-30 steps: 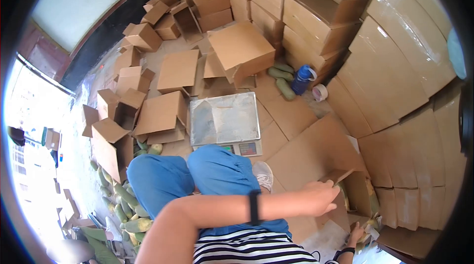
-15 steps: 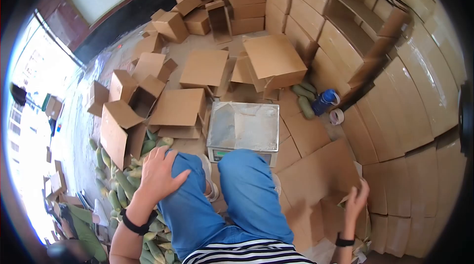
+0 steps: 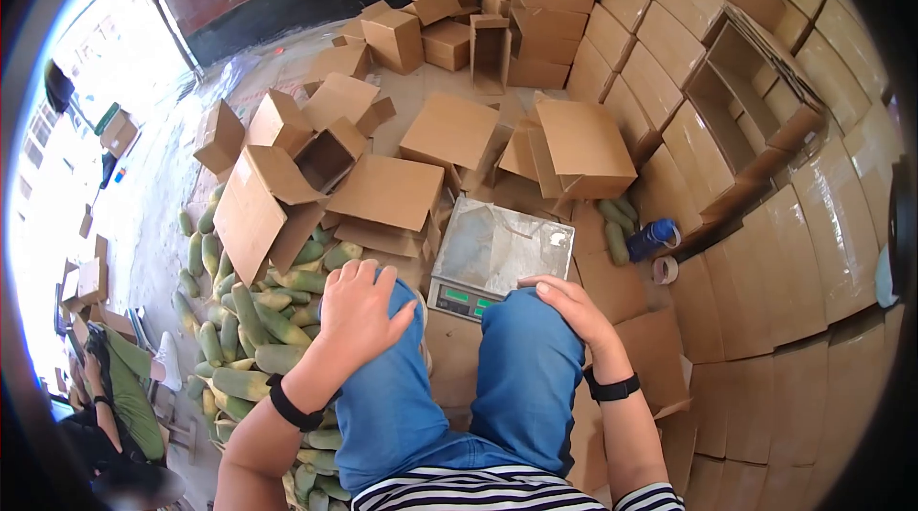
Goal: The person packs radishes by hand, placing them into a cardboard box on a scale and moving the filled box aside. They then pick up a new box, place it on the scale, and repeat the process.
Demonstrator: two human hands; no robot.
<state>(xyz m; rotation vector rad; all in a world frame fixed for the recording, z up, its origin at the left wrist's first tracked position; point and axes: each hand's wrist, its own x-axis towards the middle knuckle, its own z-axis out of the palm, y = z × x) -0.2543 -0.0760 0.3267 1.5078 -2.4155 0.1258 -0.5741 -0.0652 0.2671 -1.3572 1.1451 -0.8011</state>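
Observation:
My left hand (image 3: pixel 363 312) lies on my left knee, fingers and thumb spread, holding nothing. Across my right knee rests my right hand (image 3: pixel 571 307), its fingers laid flat and also free of any object. Just past my knees stands a weighing scale (image 3: pixel 507 248) with a bare metal top and a lit green display. A heap of long green-and-pale radishes (image 3: pixel 253 315) spreads over the floor beside my left leg. Several open cardboard boxes (image 3: pixel 387 191) stand beyond the heap and behind the scale.
Stacked cartons (image 3: pixel 755 262) form a wall along the right. Near it are a blue bottle (image 3: pixel 652 238), a tape roll (image 3: pixel 665 270) and a few radishes (image 3: pixel 615 232). Another person (image 3: pixel 129 387) sits at the far left. More boxes (image 3: pixel 392 41) lie at the back.
My right hand has come from beside the open box on the right to my right knee. My left hand stays on its knee. The view has shifted, showing more of the left side.

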